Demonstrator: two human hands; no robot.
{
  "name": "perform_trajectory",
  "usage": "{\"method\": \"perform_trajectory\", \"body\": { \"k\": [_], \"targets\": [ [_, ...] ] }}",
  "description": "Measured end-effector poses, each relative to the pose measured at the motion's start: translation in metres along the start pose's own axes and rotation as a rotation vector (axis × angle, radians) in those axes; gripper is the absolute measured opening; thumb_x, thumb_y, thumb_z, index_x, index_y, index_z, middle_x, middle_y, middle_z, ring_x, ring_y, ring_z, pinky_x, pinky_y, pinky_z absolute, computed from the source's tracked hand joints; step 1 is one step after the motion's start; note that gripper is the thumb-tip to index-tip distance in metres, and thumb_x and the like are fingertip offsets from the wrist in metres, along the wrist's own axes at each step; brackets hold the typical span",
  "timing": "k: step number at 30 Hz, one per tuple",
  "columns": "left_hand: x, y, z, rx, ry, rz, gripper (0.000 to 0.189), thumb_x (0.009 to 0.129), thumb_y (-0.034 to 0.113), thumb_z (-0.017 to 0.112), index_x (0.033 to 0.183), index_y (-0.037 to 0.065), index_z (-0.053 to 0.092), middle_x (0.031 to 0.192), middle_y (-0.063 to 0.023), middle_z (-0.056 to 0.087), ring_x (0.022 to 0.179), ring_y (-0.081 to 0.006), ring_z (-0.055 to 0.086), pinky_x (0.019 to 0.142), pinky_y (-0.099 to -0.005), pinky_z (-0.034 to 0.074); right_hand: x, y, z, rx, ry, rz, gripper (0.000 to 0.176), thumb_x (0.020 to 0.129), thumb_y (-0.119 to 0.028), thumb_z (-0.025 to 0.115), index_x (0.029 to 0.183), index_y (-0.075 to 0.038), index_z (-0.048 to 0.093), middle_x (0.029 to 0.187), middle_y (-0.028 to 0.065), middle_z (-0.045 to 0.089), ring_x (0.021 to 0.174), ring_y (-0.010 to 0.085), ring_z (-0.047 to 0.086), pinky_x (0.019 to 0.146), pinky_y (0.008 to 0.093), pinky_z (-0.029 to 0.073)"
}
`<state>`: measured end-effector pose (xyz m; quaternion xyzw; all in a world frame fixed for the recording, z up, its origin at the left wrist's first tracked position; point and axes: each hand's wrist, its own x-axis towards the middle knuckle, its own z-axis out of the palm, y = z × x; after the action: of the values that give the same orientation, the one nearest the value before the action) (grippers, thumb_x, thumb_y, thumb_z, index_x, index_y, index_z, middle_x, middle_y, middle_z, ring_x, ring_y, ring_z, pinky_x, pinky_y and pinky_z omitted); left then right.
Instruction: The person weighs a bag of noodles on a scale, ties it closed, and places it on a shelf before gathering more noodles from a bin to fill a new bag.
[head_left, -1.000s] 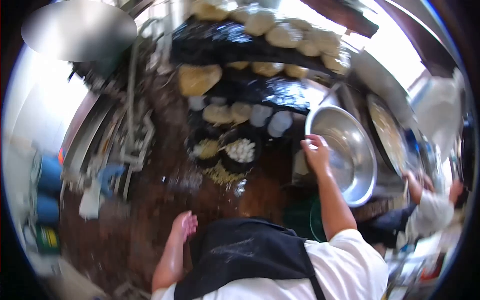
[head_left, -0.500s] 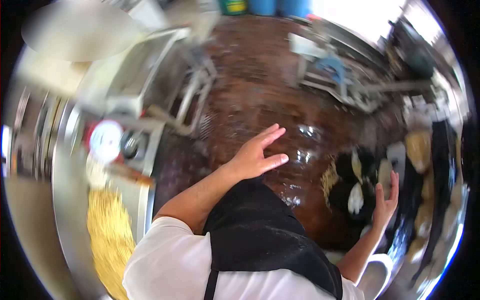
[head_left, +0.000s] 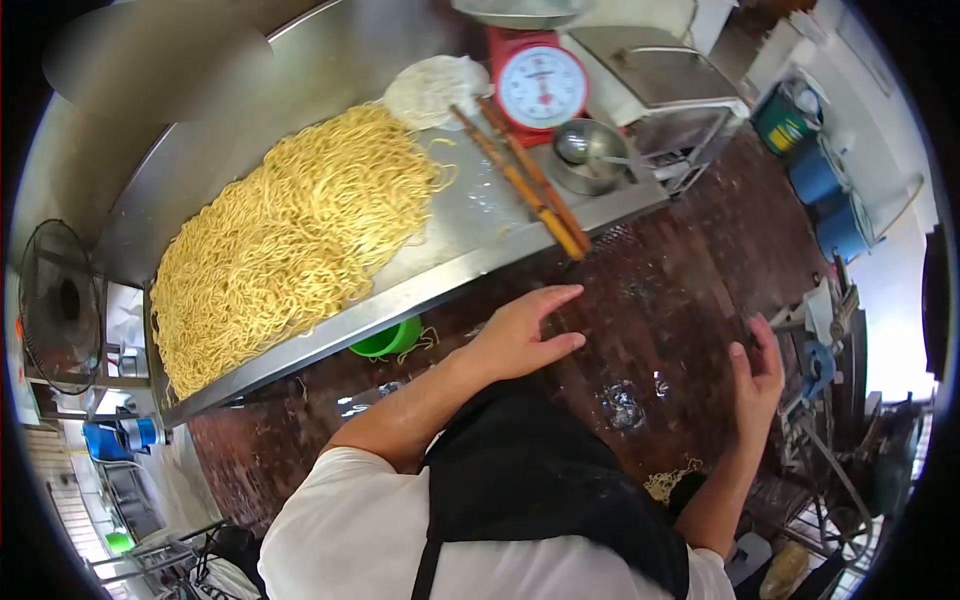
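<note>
My left hand (head_left: 528,332) is held out in the air with thumb and fingers apart, holding nothing. It is nearest to the front edge of the steel table (head_left: 470,262). My right hand (head_left: 757,385), also empty, hangs over the floor at the right with its thumb spread from the fingers. A large heap of yellow noodles (head_left: 300,225) covers the left part of the table. Beside the heap lie two long wooden sticks (head_left: 535,190), their ends jutting past the table edge. Behind them are a bunched white cloth or bag (head_left: 435,92) and a red dial scale (head_left: 541,88).
A metal bowl (head_left: 588,178) with a ladle stands near the table's right end. Below the table edge is a green basin (head_left: 388,340). A round wire-guarded fan (head_left: 60,305) stands at left. Blue barrels (head_left: 840,235) line the far right. The dark floor (head_left: 660,290) looks wet.
My view has turned left, bringing the table, noodles and scale to the front. Both hands stay raised and empty, with their fingers still apart.
</note>
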<state>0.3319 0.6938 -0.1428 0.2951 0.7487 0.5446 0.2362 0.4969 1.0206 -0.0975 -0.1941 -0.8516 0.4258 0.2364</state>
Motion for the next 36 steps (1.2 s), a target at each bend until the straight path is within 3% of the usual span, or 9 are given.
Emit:
{"method": "perform_trajectory", "body": {
  "k": [9, 14, 16, 17, 23, 26, 30, 34, 36],
  "targets": [
    [-0.071, -0.126, -0.321, 0.147, 0.665, -0.284, 0.058, 0.088, 0.041, 0.072, 0.129, 0.001, 0.062, 0.121, -0.0213, 0.067, 0.106, -0.0270, 0.065, 0.089, -0.0382, 0.051, 0.008, -0.121, 0.223, 0.018, -0.340, -0.076, 0.037, 0.085, -0.012, 0.074, 0.119, 0.000, 0.066, 0.128, 0.0161, 0.064, 0.119, 0.0261, 0.060, 0.102, 0.0367, 0.044],
    [-0.056, -0.190, -0.443, 0.268, 0.559, -0.599, 0.067, 0.085, 0.044, 0.071, 0.128, -0.006, 0.060, 0.107, -0.0205, 0.071, 0.095, -0.0263, 0.068, 0.084, -0.0373, 0.053, 0.027, -0.156, 0.290, 0.127, -0.499, 0.120, 0.033, 0.087, -0.014, 0.074, 0.116, 0.000, 0.067, 0.114, 0.0120, 0.069, 0.104, 0.0177, 0.063, 0.093, 0.0313, 0.048],
    [-0.017, -0.228, -0.414, 0.253, 0.571, -0.562, 0.076, 0.083, 0.043, 0.073, 0.136, -0.007, 0.052, 0.105, -0.0213, 0.071, 0.088, -0.0276, 0.070, 0.085, -0.0383, 0.053, 0.044, -0.168, 0.315, 0.048, -0.600, 0.023, 0.031, 0.089, -0.016, 0.074, 0.115, 0.000, 0.068, 0.107, 0.0086, 0.069, 0.095, 0.0129, 0.062, 0.085, 0.0282, 0.050],
    [0.003, -0.222, -0.388, 0.119, 0.451, -0.651, 0.092, 0.081, 0.045, 0.072, 0.150, -0.002, 0.035, 0.138, -0.0272, 0.054, 0.110, -0.0323, 0.064, 0.096, -0.0427, 0.051, 0.052, -0.172, 0.329, 0.095, -0.618, 0.016, 0.030, 0.089, -0.016, 0.073, 0.114, 0.000, 0.068, 0.104, 0.0082, 0.070, 0.091, 0.0133, 0.063, 0.081, 0.0275, 0.050],
    [0.115, -0.235, -0.254, 0.130, 0.221, -0.298, 0.044, 0.082, 0.024, 0.069, 0.118, -0.002, 0.063, 0.103, -0.0241, 0.069, 0.102, -0.0327, 0.066, 0.088, -0.0405, 0.052, 0.112, -0.211, 0.434, 0.084, -0.759, -0.292, 0.029, 0.088, -0.013, 0.073, 0.114, 0.000, 0.068, 0.102, 0.0115, 0.071, 0.090, 0.0175, 0.066, 0.081, 0.0296, 0.052],
    [0.105, -0.203, -0.276, -0.124, 0.482, -0.283, 0.040, 0.083, 0.031, 0.069, 0.107, -0.001, 0.068, 0.095, -0.0187, 0.072, 0.090, -0.0300, 0.069, 0.082, -0.0397, 0.052, 0.154, -0.212, 0.481, 0.025, -0.796, -0.439, 0.031, 0.086, -0.013, 0.073, 0.115, -0.001, 0.067, 0.104, 0.0148, 0.071, 0.092, 0.0229, 0.068, 0.083, 0.0330, 0.053],
    [0.116, -0.166, -0.327, -0.418, 0.334, -0.240, 0.060, 0.088, 0.045, 0.069, 0.124, -0.001, 0.061, 0.109, -0.0182, 0.070, 0.101, -0.0242, 0.066, 0.083, -0.0328, 0.053, 0.186, -0.200, 0.495, -0.230, -0.915, -0.489, 0.039, 0.081, -0.022, 0.076, 0.114, -0.004, 0.067, 0.108, 0.0162, 0.070, 0.095, 0.0327, 0.068, 0.086, 0.0417, 0.053],
    [0.061, -0.079, -0.411, 0.094, 0.122, -0.517, 0.072, 0.092, 0.046, 0.066, 0.147, 0.007, 0.045, 0.119, -0.0181, 0.068, 0.107, -0.0230, 0.064, 0.086, -0.0358, 0.054, 0.199, -0.134, 0.534, -0.157, -0.962, -0.917, 0.044, 0.076, -0.030, 0.077, 0.111, -0.005, 0.068, 0.110, 0.0144, 0.069, 0.099, 0.0359, 0.066, 0.089, 0.0451, 0.051],
    [0.016, -0.135, -0.492, 0.207, 0.560, -0.616, 0.061, 0.093, 0.040, 0.066, 0.140, 0.004, 0.053, 0.127, -0.0193, 0.065, 0.113, -0.0268, 0.065, 0.093, -0.0388, 0.053, 0.232, -0.212, 0.515, -0.695, -1.668, -0.486, 0.042, 0.077, -0.031, 0.074, 0.110, -0.006, 0.070, 0.113, 0.0141, 0.068, 0.104, 0.0370, 0.063, 0.089, 0.0433, 0.050]
  ]
}}
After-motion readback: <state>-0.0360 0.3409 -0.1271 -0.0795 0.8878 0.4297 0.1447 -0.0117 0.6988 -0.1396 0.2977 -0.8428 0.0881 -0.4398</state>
